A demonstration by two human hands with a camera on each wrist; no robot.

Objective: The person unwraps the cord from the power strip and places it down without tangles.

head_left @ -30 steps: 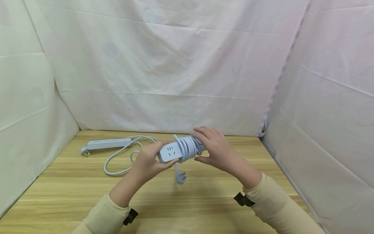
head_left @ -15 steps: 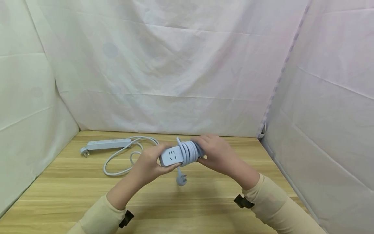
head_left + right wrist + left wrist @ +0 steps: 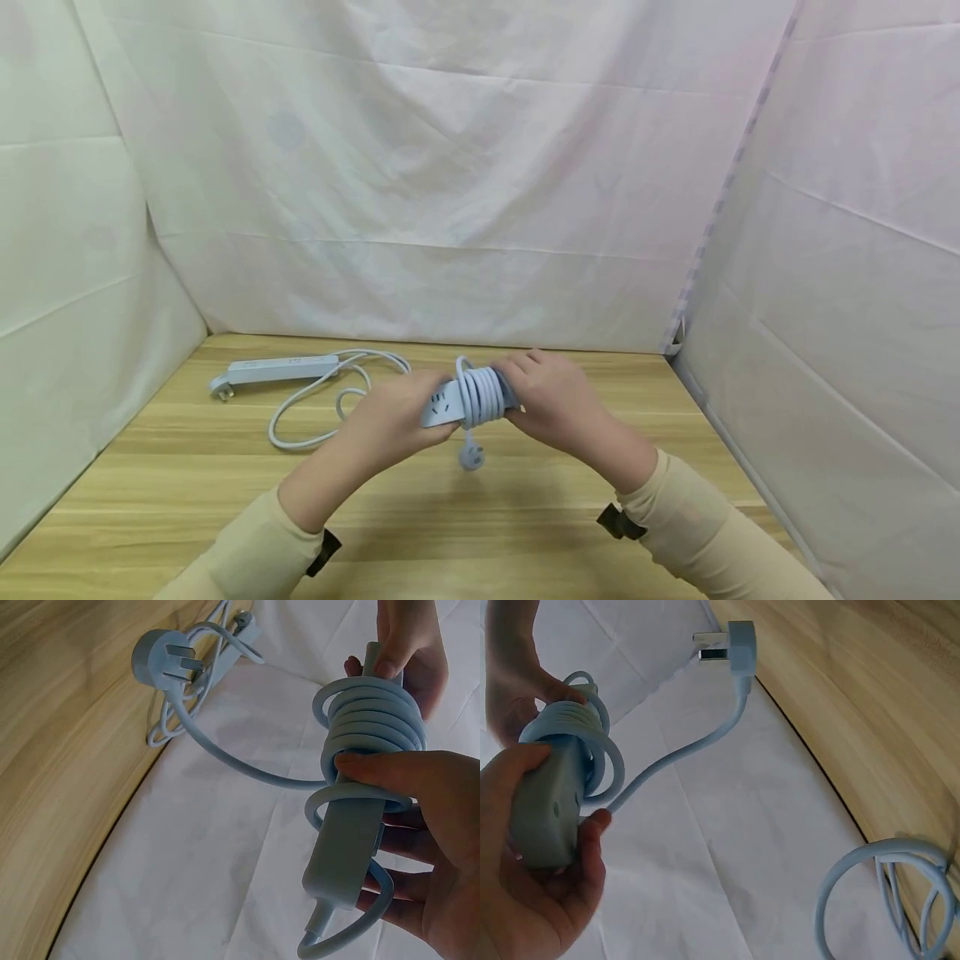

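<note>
A pale blue-white power strip [image 3: 442, 407] is held above the table with its cord [image 3: 483, 396] wound round its middle in several turns. My left hand [image 3: 393, 417] grips the socket end, thumb on one side and fingers on the other. At the opposite end, my right hand [image 3: 555, 402] holds the strip; in the right wrist view its thumb [image 3: 375, 766] presses on the coil and its fingers lie behind the body. The plug [image 3: 471, 456] dangles below on a free length of cord, prongs visible in the left wrist view. Both palms are partly hidden.
A second power strip [image 3: 281, 368] lies on the wooden table [image 3: 187, 500] at the back left, its plug [image 3: 221, 387] at the left end. Its loose cord [image 3: 288, 442] loops toward my left hand. White cloth [image 3: 450, 167] hangs behind and on both sides.
My right hand has come in from a looser pose and taken hold of the strip's right end. The wound strip has shifted slightly right and turned, and its hanging plug has swung round.
</note>
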